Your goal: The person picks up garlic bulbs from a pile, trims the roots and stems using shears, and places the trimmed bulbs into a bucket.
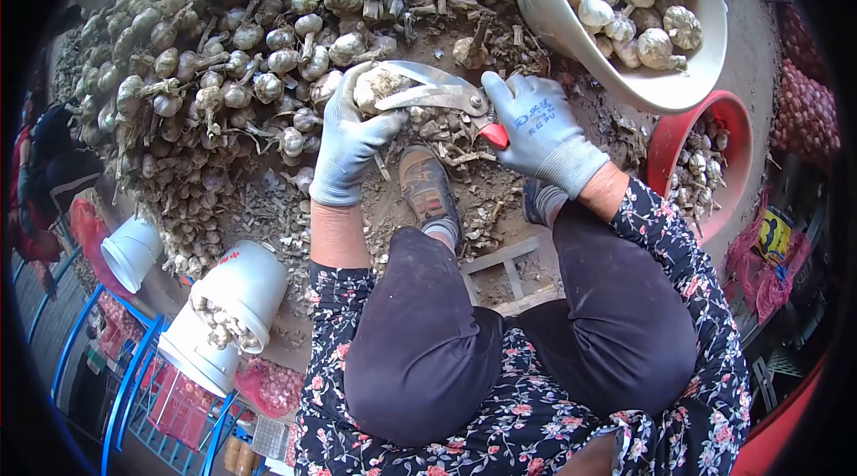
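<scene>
Huge pile (223, 56) of stalky garlic takes up the whole upper left of the frame, spread out on the dirt. Upper right there's a big white basin (625, 83) tilted toward the person and loaded with trimmed heads. Tucked just below it at the right edge is a red basin (665, 141) with some more garlic in it. Lower left has white buckets (245, 284) lying on their sides, and one of them has small garlic bits showing at its mouth.

The person sits with knees up in the bottom middle. One shoe (427, 181) is planted in the scraps right under the hands.

The right hand (536, 123), in a grey glove, is just right of centre. Its fingers are curled tight around the red grips of the shears (433, 94). The blades point left and sit partly apart, right against the bulb.

The left hand (348, 141), also gloved, is just left of centre. Its fingers are wrapped around a bulb (379, 85), with the thumb pressed on the side. That bulb is held up at the top of the hand, touching the blades, just off the edge of the pile.
</scene>
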